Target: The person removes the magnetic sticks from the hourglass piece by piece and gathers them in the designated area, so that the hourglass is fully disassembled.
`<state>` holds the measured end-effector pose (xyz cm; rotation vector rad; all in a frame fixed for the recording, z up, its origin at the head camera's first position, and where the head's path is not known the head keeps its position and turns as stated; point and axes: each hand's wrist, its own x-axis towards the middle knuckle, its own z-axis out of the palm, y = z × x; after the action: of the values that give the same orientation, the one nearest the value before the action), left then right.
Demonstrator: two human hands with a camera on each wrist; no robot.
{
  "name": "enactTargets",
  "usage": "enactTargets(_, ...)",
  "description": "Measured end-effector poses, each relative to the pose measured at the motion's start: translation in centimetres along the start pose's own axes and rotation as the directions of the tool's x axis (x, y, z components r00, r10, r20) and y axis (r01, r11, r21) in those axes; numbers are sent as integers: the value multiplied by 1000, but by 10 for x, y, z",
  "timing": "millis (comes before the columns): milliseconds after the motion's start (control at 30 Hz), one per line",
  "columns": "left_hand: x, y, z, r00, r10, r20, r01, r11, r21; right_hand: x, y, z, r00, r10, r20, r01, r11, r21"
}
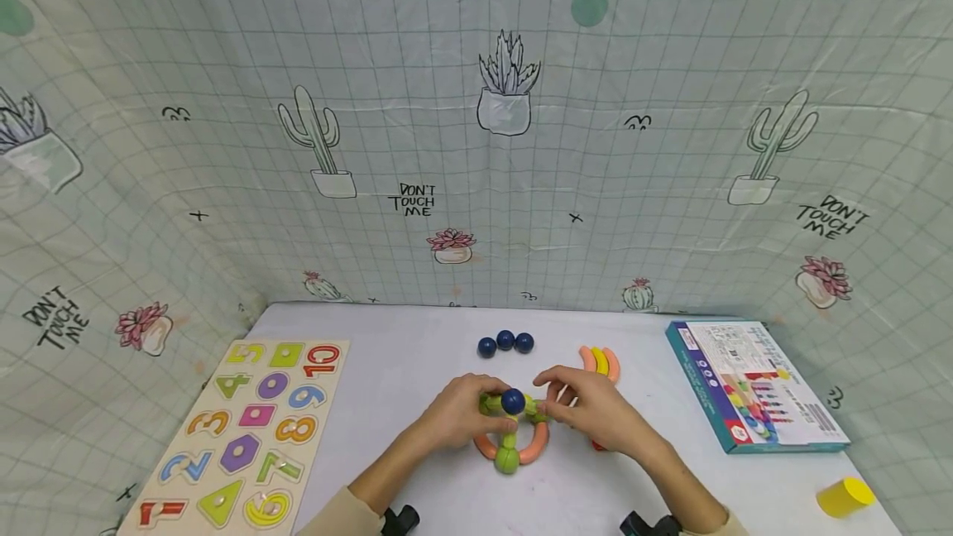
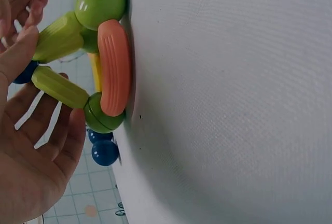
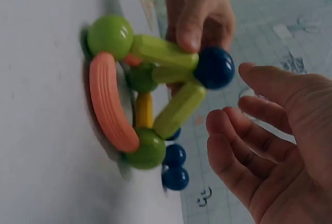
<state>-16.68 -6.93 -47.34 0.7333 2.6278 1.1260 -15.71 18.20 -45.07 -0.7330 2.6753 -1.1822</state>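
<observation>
The pyramid-shaped frame of plastic balls and rods stands on the white counter, with the left hand at its ten o'clock, grasping its yellow-green rods near the top, and the right hand at three, released, loosely bent fingers just beside the apex. It comprises three green balls, one dark blue ball on top, three straight yellow-green rods, two curved coral rods and one curved yellow rod. At twelve lie three loose dark blue balls; at two, two coral arcs flank a yellow arc. One flat board with ten numerals and five shapes lies at nine, one printed cardboard box at three, one yellow cylinder towards four, near the counter's right edge. White surface stretches between board and frame; the far edge meets cactus-printed cloth.
</observation>
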Motion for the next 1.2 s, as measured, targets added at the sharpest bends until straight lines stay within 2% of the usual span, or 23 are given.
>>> enactTargets(133, 0, -1, -1, 1000, 22, -9, -22, 999, 30, 8, -15, 19, 998, -65, 0, 65, 998, -26)
enactTargets(267, 1, -2, -2, 999, 33, -19, -31, 997, 77, 13, -21, 31, 997, -74, -13, 72, 993, -92)
enactTargets(400, 0, -3, -5, 1000, 21, -9, -20, 995, 93, 14, -24, 34, 997, -73, -6, 72, 992, -108)
enactTargets(567, -1, -5, -7, 1000, 13, 13, -14, 997, 76, 15, -25, 34, 992, -125, 31, 128, 985, -112)
enactTargets(800, -3, -6, -5, 999, 40, 24, -41, 999, 18, 13, -19, 35, 983, -178, 53, 182, 980, -78)
enactTargets(1200, -5, -7, 0, 999, 36, 38, -36, 999, -19, 11, -12, 39, 978, -204, 34, 205, 977, -51)
